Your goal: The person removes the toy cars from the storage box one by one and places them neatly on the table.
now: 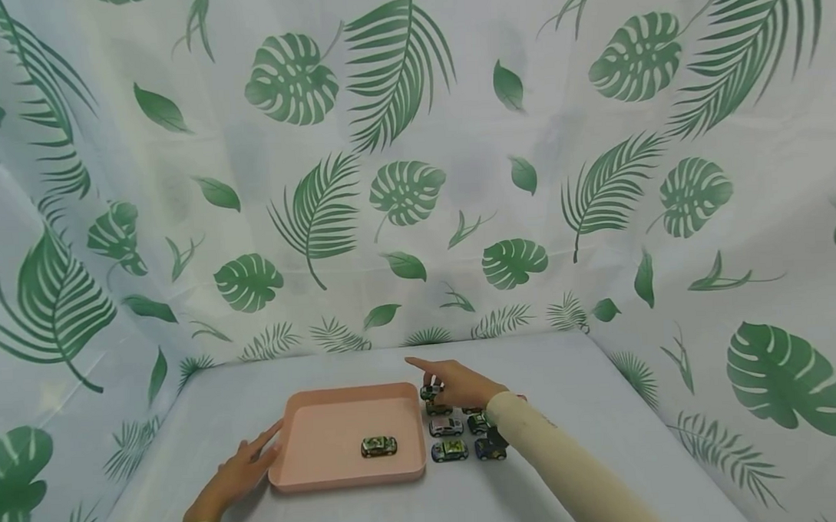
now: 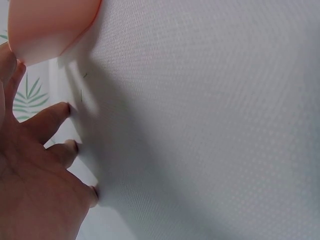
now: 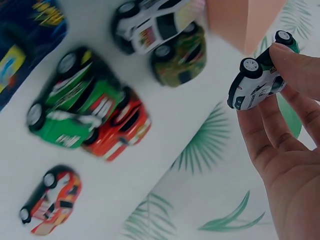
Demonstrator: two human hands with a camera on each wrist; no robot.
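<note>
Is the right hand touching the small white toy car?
Touching. The right wrist view shows the right hand pinching the small white toy car between its fingertips.

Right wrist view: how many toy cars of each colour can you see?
blue car: 1
white car: 1
camouflage car: 1
green car: 1
red car: 1
orange car: 1
white-and-green car, pinched by the right hand: 1
Total: 7

A table (image 1: 567, 379) with a pale grey cloth carries a pink tray (image 1: 306, 426) and, just beside it, a group of toy cars (image 1: 459, 436).
</note>
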